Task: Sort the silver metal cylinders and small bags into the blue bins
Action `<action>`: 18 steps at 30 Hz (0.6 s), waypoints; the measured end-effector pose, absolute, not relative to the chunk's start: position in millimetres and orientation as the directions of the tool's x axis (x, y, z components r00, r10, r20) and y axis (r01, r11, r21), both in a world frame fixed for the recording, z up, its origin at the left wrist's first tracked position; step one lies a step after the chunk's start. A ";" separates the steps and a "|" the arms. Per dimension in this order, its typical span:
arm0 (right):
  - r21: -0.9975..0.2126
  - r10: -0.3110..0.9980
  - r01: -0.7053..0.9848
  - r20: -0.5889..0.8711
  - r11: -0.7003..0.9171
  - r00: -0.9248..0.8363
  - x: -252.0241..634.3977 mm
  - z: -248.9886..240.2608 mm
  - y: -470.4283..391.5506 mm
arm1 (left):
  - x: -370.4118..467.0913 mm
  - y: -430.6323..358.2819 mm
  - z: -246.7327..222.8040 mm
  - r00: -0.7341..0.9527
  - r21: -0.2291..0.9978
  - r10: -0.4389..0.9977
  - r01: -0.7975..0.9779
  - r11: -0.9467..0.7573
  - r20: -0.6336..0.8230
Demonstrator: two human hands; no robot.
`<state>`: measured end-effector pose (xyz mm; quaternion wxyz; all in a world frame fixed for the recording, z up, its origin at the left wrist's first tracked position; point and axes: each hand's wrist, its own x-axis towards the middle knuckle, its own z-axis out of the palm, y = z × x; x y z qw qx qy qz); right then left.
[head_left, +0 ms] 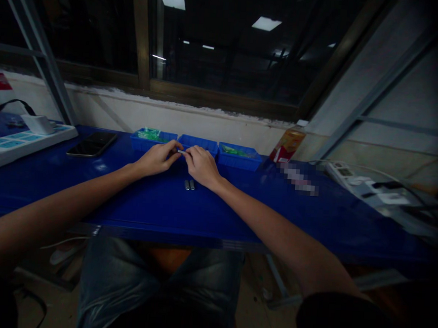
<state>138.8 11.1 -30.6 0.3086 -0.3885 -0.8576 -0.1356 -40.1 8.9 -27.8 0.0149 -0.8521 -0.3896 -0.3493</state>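
A small, slim light-grey piece (181,152) is held up between my two hands over the blue table (146,199); its exact kind is too small to make out. The thumb and index finger of my left hand (158,159) close on its left end. On its other end, my right hand (203,166) pinches with curled fingers. Just below the hands, two short silvery metal cylinders (189,185) lie side by side on the tabletop. Behind the hands stand three blue bins: the left bin (138,143), the middle bin (210,146) and the right bin (239,161).
Green plastic bags (149,133) show in the outer bins. To the left lie a phone (92,144) and a white power strip (27,142). A red and tan carton (289,146) stands at the back right, near another power strip with cables (366,188).
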 end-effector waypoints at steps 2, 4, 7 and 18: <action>-0.013 0.579 0.746 0.640 0.666 -0.506 139.1 -30.6 11.8 | -40.2 10.5 -28.9 0.464 0.234 0.639 0.666 -0.708 0.614; -0.030 0.571 0.732 0.648 0.681 -0.504 139.6 -30.7 11.8 | -40.0 11.4 -29.8 0.461 0.233 0.637 0.667 -0.708 0.617; -0.059 0.555 0.707 0.667 0.705 -0.498 140.1 -31.0 10.9 | -39.3 10.7 -29.6 0.446 0.251 0.645 0.666 -0.702 0.621; -0.025 0.549 0.797 0.737 0.604 -0.393 159.2 -27.3 33.8 | -34.1 4.3 -25.7 0.588 0.377 0.741 0.639 -0.671 0.323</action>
